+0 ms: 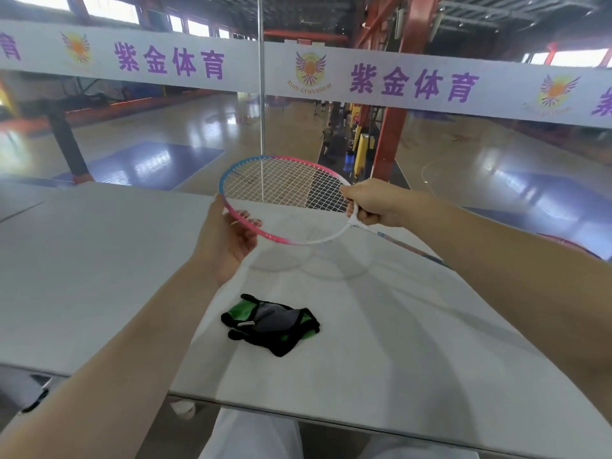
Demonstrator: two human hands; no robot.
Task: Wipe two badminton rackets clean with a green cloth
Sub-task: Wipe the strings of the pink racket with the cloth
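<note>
The badminton racket [284, 197] was held above the far part of the white table [99, 260], its stringed head tilted nearly flat and reaching out past the table's far edge, toward the glass barrier with its purple-lettered banner [397, 84]. Its long axis ran from the blue-and-pink top of the frame at the left and away from the person, down through the white throat to the thin shaft [407, 246], which slanted right and toward the person before disappearing behind the right forearm; the handle could not be seen. The left hand [228, 240] supported the pink near-left rim from below, palm up, fingers loosely curled under the frame with the fingertips showing through the strings. The right hand [371, 203] gripped the frame at the white throat, fingers curled closed around it. The green cloth [271, 323], crumpled with black edging and a grey patch, lay on the table nearer the person, between the two forearms and well apart from the racket. Bare tabletop stretched broadly to the left of the cloth and between cloth and racket, while the near edge of the table crossed just above the person's white-clothed lap [251, 438]. A pink sliver at the far right edge, beyond the right forearm, was too little to identify.
</note>
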